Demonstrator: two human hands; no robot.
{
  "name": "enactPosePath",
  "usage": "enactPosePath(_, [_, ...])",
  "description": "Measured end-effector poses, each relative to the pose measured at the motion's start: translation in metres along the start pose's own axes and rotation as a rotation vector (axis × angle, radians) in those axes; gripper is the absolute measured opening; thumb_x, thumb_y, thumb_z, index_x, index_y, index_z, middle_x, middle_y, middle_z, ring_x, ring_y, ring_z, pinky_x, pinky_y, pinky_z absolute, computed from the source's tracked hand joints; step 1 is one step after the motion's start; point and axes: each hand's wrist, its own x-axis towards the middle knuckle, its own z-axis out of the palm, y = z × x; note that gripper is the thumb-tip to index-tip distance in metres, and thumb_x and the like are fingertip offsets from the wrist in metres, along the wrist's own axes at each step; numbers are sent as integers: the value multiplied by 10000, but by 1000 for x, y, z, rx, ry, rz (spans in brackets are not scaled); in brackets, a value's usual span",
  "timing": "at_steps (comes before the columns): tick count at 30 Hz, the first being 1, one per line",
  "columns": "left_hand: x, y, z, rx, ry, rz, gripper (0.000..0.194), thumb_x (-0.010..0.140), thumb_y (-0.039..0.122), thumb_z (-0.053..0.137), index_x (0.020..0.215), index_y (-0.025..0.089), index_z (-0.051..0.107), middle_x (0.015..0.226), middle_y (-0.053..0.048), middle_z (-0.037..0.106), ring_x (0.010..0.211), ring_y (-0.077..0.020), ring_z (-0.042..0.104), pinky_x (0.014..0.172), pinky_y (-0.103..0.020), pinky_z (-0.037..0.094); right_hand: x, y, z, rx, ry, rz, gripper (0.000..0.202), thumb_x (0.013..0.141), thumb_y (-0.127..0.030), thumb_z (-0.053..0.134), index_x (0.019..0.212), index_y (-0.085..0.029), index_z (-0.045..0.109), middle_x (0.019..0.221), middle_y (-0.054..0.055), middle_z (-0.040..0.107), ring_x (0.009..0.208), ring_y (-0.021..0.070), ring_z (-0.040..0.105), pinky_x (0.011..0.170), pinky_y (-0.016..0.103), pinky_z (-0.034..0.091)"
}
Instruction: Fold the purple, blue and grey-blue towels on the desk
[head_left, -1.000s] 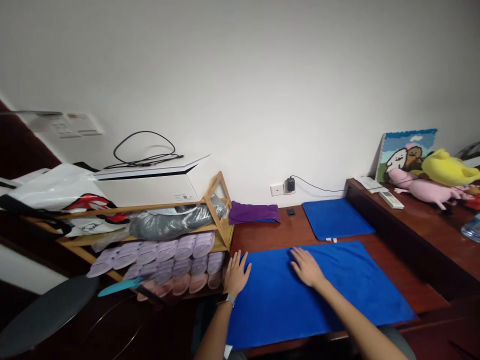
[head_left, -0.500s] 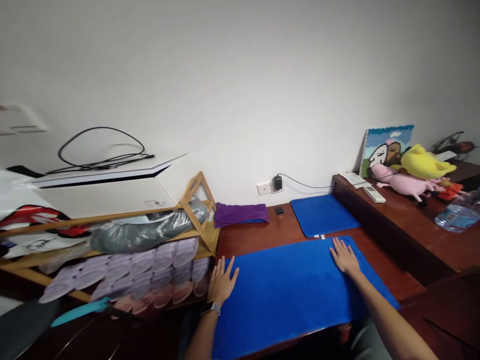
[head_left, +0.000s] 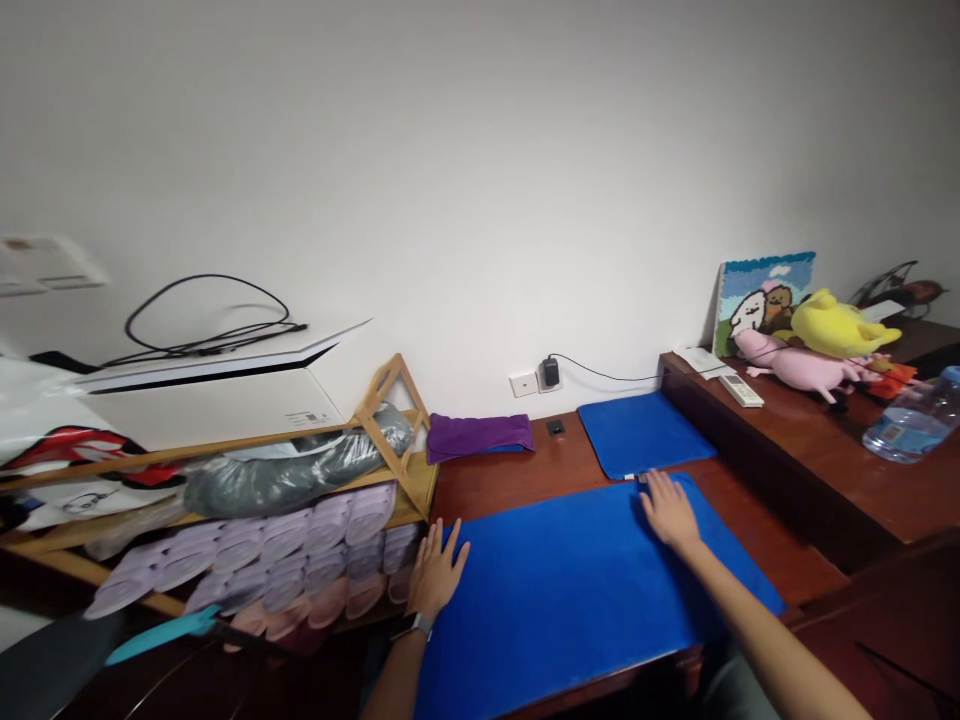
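A large blue cloth point(head_left: 555, 580) lies spread over the front of the reddish-brown desk point(head_left: 487, 487). My left hand point(head_left: 437, 572), with a watch at its wrist, rests at the cloth's left edge, fingers stretched out. Near the far right corner, my right hand point(head_left: 669, 512) lies flat on the same cloth with its fingertips at the far edge. Just beyond those fingertips is a smaller folded blue cloth point(head_left: 641, 432) with a small tag at its front edge. A folded purple cloth point(head_left: 480, 434), showing some blue underneath, sits at the back left against the wall.
On the left stands a wooden rack point(head_left: 409, 470) with lilac slippers point(head_left: 285, 540) and a white box point(head_left: 217, 405). A plugged-in black adapter point(head_left: 551, 372) trails its cable rightward. The raised right shelf holds plush toys point(head_left: 836, 325), a remote point(head_left: 741, 390) and a water bottle point(head_left: 904, 425).
My right hand has slid a little left and toward the far edge of the large blue cloth. My left hand stays at the left edge. The view has shifted slightly.
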Motion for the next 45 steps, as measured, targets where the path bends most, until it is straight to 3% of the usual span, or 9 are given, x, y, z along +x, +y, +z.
enactPosePath(7, [3,9,7,-42,-13,67,628,1063,557,338,1614,268,426,1703,-121,371,1565,-320,355,1263,-532,299,-18,-135,23,181,-202,-392,712,1059,-569,175,1670,-217,267,1728,41,276,1616,236,207,1316,471,142])
enactPosePath(10, [2,0,7,-37,-58,55,646,1052,596,344,1626,303,395,1726,-107,325,1581,-324,319,1264,-533,287,-10,-98,25,130,-225,-274,708,1058,-560,158,1674,-221,248,1740,34,239,1624,222,167,1320,465,96])
enactPosePath(17, [1,-6,5,-33,-46,38,657,1040,624,363,1630,335,375,1736,-94,307,1598,-328,272,1262,-536,289,9,80,10,-37,-221,159,740,1045,-550,141,1691,-190,153,1766,32,162,1634,209,108,1320,446,73])
enactPosePath(23, [3,-6,3,-30,-57,20,639,1045,608,368,1623,337,390,1730,-89,324,1594,-332,279,1262,-546,294,13,112,10,-53,-219,223,756,1041,-543,131,1690,-156,144,1768,48,164,1632,227,126,1320,471,89])
enactPosePath(27, [6,-8,-3,-39,-46,38,628,1049,588,362,1613,319,419,1709,-90,370,1569,-334,343,1251,-546,326,12,82,5,-68,-127,198,743,1045,-499,168,1659,-95,273,1742,103,247,1626,269,160,1320,495,80])
enactPosePath(31, [11,14,-9,-60,63,118,606,1077,521,317,1616,265,420,1706,-94,374,1574,-296,340,1275,-512,303,2,-8,7,44,32,-111,705,1066,-482,150,1638,-123,351,1711,114,328,1615,273,211,1320,504,105])
enactPosePath(35, [10,31,-8,-72,2,153,590,1077,537,338,1607,296,433,1707,-81,370,1578,-294,330,1275,-523,298,-13,-114,25,195,-93,-427,697,1074,-547,186,1652,-182,322,1702,89,345,1597,249,269,1308,482,196])
enactPosePath(38, [4,16,-3,-57,-57,112,603,1071,561,352,1617,312,407,1712,-90,354,1574,-301,338,1269,-541,297,-17,-137,35,217,-163,-470,685,1071,-559,213,1652,-212,322,1699,88,346,1591,247,286,1302,497,211])
enactPosePath(45, [-4,-29,0,-39,-50,56,662,1053,611,364,1634,293,370,1721,-117,330,1573,-306,339,1246,-513,345,-2,22,22,49,-174,-100,733,1049,-560,187,1667,-176,268,1735,67,264,1619,234,190,1319,480,134])
